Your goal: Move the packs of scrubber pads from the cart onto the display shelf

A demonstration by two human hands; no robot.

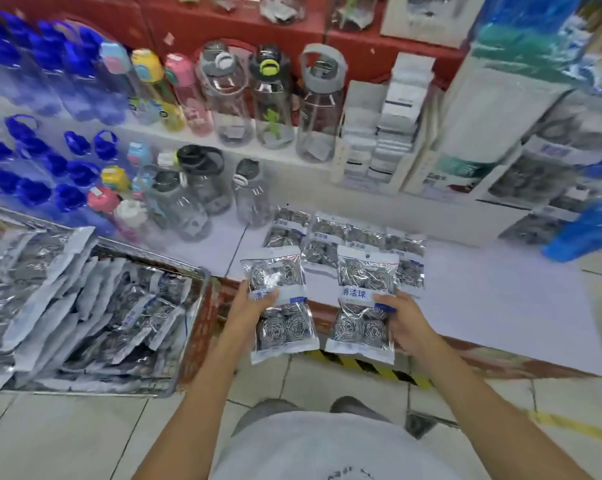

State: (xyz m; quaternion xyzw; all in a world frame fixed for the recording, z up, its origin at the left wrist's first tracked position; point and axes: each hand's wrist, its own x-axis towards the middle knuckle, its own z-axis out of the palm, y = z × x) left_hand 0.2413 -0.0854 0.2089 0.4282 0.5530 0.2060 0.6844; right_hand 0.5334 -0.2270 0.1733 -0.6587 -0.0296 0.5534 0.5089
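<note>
Left fingers [271,295]: the thumb is curled over the front of a pack, across its blue label band; the other fingers are hidden behind it.
Right fingers [384,299]: the thumb lies across the label band of a second pack, with the rest wrapped behind and under.
Left hand [249,308]: holds the left pack [281,303] by its left edge, about upright, over the near edge of the shelf.
Right hand [405,320]: holds the right pack [363,303] by its right edge, level with the other and just beside it, not touching.
Handling: clear crinkly bags of steel scrubber balls, judged light and springy. The film looks slick, so a pinch at mid-height on the label band, where the bag is flattest, seems the surest hold (a corner grip would probably let it swing).
Packs in hand: two, one per hand.
Packs on the shelf [500,289]: a small overlapping cluster [330,237] lies flat just beyond the hands; perhaps four to six, too overlapped and blurred to count exactly.
Packs in the cart [192,268]: a heap [84,306] at the left, well over a dozen, too jumbled for a true count.
Progress: early, judging by how full the cart is.
Beyond: rows of water bottles [223,95] on the tiers behind.
</note>
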